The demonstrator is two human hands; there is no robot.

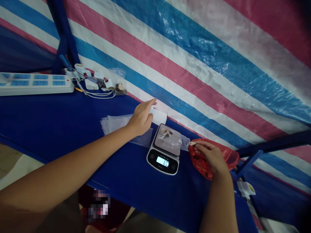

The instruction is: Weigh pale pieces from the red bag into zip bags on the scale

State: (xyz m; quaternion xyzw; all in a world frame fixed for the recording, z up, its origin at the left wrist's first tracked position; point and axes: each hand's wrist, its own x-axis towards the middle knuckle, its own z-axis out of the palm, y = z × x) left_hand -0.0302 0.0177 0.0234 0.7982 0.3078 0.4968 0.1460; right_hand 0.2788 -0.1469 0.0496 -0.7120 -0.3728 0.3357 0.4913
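Reaching forward over the blue surface [60, 123], the left hand [141, 118] lays its stretched fingers on one white paper slip [159, 116] that lies against the foot of the striped tarp [194, 64]. Whether this grip pinches the slip or only rests on it cannot be told. Just beside the hand, partly under the wrist, lies one flat pile of clear plastic bags [114, 124]; their number cannot be counted.

One digital scale [164, 152] stands between the two hands. On its platform lies one clear bag [170, 137] holding a few small pale and dark pieces, too blurred to name. Its lit display [162, 161] shows digits that look like 6.5; the print around the buttons is too small to read.

The right hand [211, 155] is just right of the scale, its grip pressed together, thumb and forefinger pinching one small white piece [192, 143] over the mouth of one red plastic bag [229, 155]. What is in the red bag is hidden.

At the far left lies one white power strip [36, 83] with blue socket panels in two rows. Next to it sit one blue-handled screwdriver [70, 69] and a cluster of small white parts [97, 81] with thin wires. One white tag [246, 188] hangs at the surface's right edge, its marking unreadable.
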